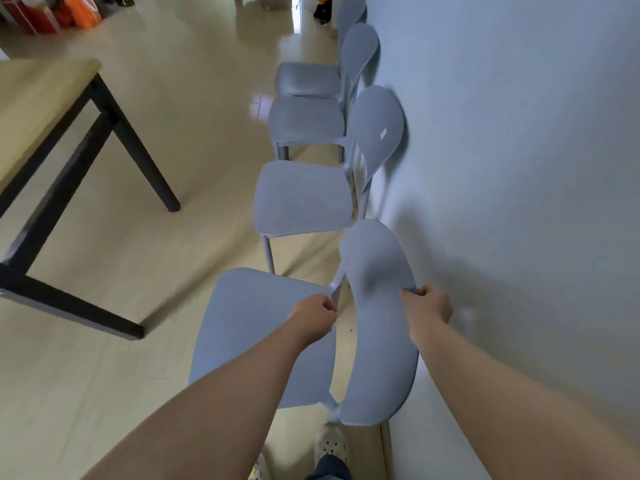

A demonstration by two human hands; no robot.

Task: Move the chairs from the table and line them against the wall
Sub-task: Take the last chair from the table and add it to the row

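Note:
A grey-blue plastic chair [256, 327] stands nearest me, its backrest close to the white wall [519, 168]. My left hand [313, 315] grips the rear edge of its seat by the back strut. My right hand [427, 304] grips the wall-side edge of its backrest. Beyond it, three more matching chairs line the wall: one right behind [301, 195], a second [306, 121] and a third [308, 77]. A wooden table [41, 84] with black legs stands at the left.
Pale glossy floor [194, 116] lies open between the table and the chair row. Orange and red bags [69, 12] sit at the far left end of the room. My feet in pale shoes [330, 441] show below the chair.

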